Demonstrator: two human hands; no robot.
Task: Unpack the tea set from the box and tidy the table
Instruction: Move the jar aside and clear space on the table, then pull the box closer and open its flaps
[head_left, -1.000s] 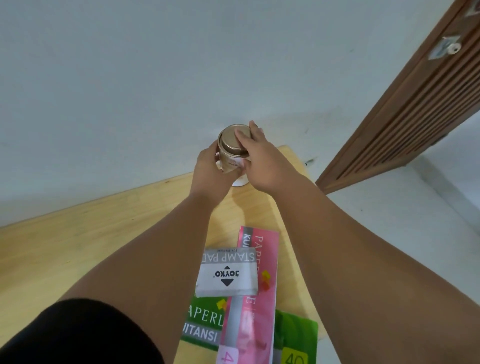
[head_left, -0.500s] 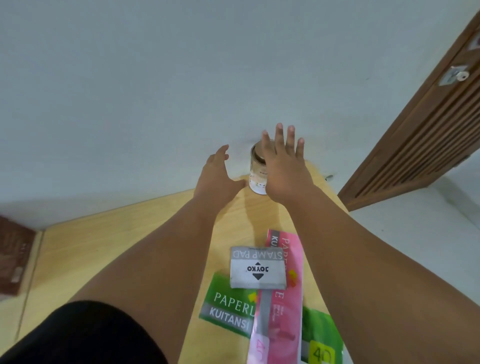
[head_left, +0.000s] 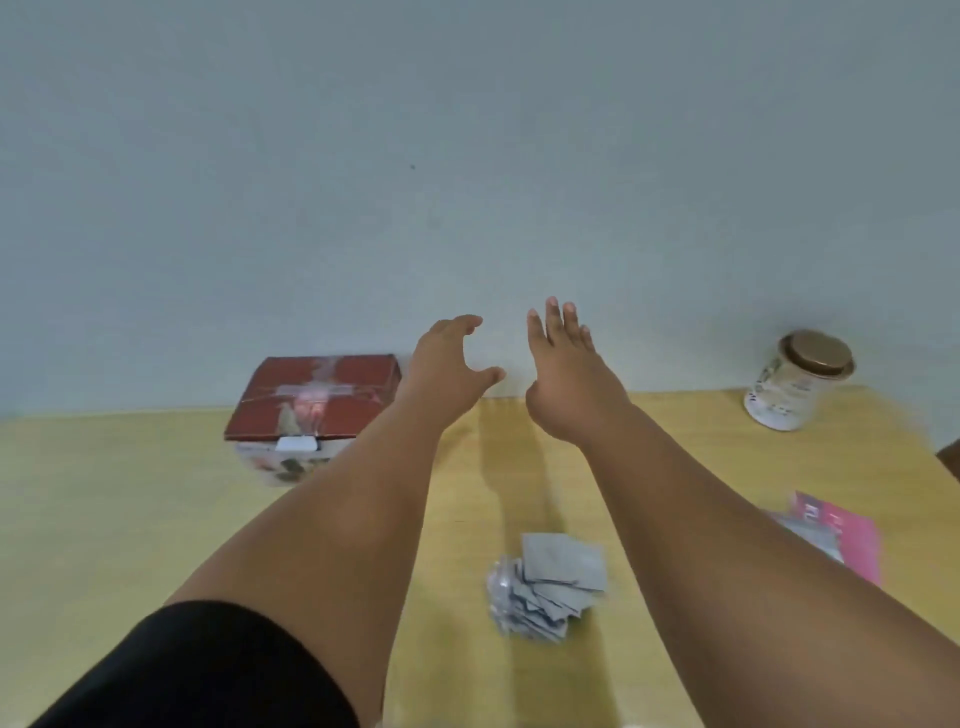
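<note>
A closed red box (head_left: 311, 410) with a picture and tape on its lid stands at the back of the wooden table (head_left: 104, 519), against the wall. My left hand (head_left: 447, 364) hovers just right of the box, fingers spread, holding nothing. Beside it my right hand (head_left: 566, 374) is also open and empty, above the table's back edge. A white jar with a bronze lid (head_left: 795, 384) stands alone at the far right of the table.
A pile of small grey sachets (head_left: 550, 587) lies between my forearms near the front. A pink paper pack (head_left: 847, 535) with a grey packet on it lies at the right edge. The plain wall (head_left: 467, 156) runs right behind the table.
Both hands let go of the jar and swung left toward the red box. My view turned left, so the jar now sits far right and the box has come into view.
</note>
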